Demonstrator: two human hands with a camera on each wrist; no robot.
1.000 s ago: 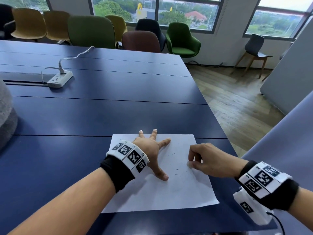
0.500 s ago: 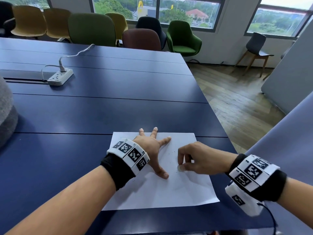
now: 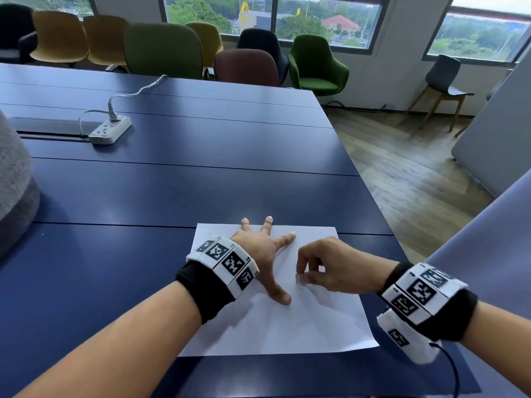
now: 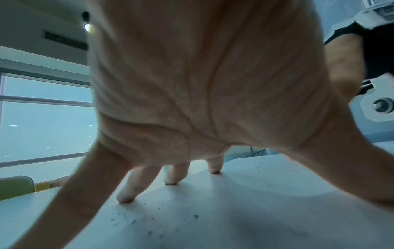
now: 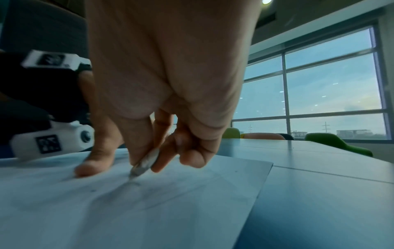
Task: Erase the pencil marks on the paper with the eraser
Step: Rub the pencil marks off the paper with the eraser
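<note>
Between our right thumb and fingertips [image 5: 158, 161] we pinch the eraser [image 5: 146, 164], a small grey-white stub tilted so its worn corner meets the paper [image 3: 316, 326] just beside the left thumb. We judge that narrow, low grip lets us press one edge hard onto a faint mark rather than smear a broad patch. The right hand [image 3: 336, 268] arches over the spot, its other fingers tucked under.

Our left hand [image 3: 261, 248] lies spread wide and flat, holding nothing, fingertips [image 4: 125, 197] and thumb pressed onto the sheet. We take this as an anchor: thin paper would slide or crumple under rubbing, so the splayed fingers pin it on both sides of the working spot. Dark crumbs [image 4: 132, 220] lie scattered on the sheet near those fingertips, likely rubbings. Only faint grey traces show beneath the eraser; how much pencil remains we cannot tell.

Paper sits near the blue desk [image 3: 172, 196] edge closest to us; a power strip [image 3: 110, 129] lies well apart.
</note>
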